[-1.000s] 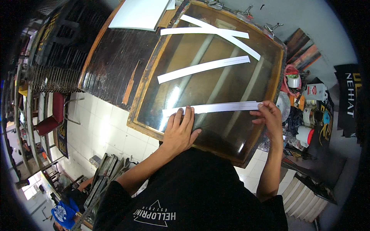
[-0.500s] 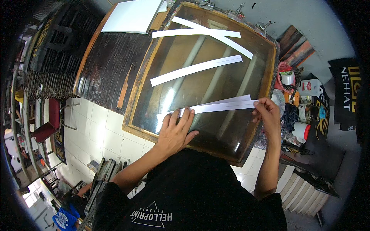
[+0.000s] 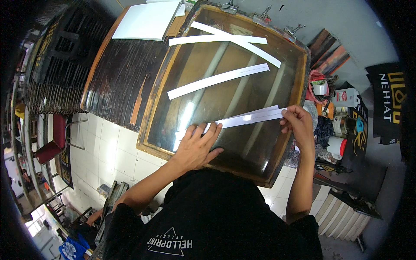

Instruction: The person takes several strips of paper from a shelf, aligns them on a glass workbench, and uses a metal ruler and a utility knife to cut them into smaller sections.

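Two narrow white paper strips lie partly overlapping near the front of a glass-topped, wood-framed table. My left hand rests on their left part, fingers stretched out and thumb apart, hiding part of them. Between thumb and fingers, my right hand pinches the right end of the upper paper strip. The lower paper strip peeks out along its far edge. Farther back on the glass lie a single slanted strip and two crossed strips, one level and one diagonal.
A stack of white sheets sits on the dark scratched wooden table at left. Metal clamps line the glass table's far edge. Cans, bottles and a white tub crowd the right side. A red chair stands at far left.
My right hand has shifted slightly away from me with the strip's end, and the strip now catches a bright glint. The left hand stays nearly in place. The whole view has shifted a little.
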The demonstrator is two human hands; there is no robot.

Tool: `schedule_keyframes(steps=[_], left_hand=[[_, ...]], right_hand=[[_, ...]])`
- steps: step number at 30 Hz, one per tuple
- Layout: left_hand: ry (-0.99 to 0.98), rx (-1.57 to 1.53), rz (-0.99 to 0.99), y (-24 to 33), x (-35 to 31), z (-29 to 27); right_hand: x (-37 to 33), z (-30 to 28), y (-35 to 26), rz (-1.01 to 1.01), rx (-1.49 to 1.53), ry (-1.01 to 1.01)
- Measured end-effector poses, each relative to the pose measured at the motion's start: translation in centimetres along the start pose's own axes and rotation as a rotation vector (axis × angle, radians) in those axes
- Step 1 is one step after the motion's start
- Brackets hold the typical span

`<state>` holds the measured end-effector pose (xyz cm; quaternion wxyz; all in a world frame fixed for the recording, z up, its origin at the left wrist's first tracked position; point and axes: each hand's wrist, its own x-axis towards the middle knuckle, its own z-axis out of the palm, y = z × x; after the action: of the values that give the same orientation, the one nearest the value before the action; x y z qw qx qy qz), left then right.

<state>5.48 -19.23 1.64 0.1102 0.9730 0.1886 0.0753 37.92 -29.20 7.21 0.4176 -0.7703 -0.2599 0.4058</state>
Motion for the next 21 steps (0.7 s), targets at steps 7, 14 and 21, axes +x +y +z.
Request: schedule_keyframes(steps=[7,14,21], left_hand=[[-0.017,-0.123,0.030,-0.1,0.4,1.2],[-0.059,-0.051,0.060,-0.6,0.8,0.8],[-0.033,-0.150,0.063,-0.3,1.7,0.3]], right_hand=[[1.1,0.4,-0.2,0.009,-0.040,0.012],[1.6,0.2,0.1,0.042,-0.040,0.001],[1.8,0.2,0.3,0.023,-0.037,-0.016]])
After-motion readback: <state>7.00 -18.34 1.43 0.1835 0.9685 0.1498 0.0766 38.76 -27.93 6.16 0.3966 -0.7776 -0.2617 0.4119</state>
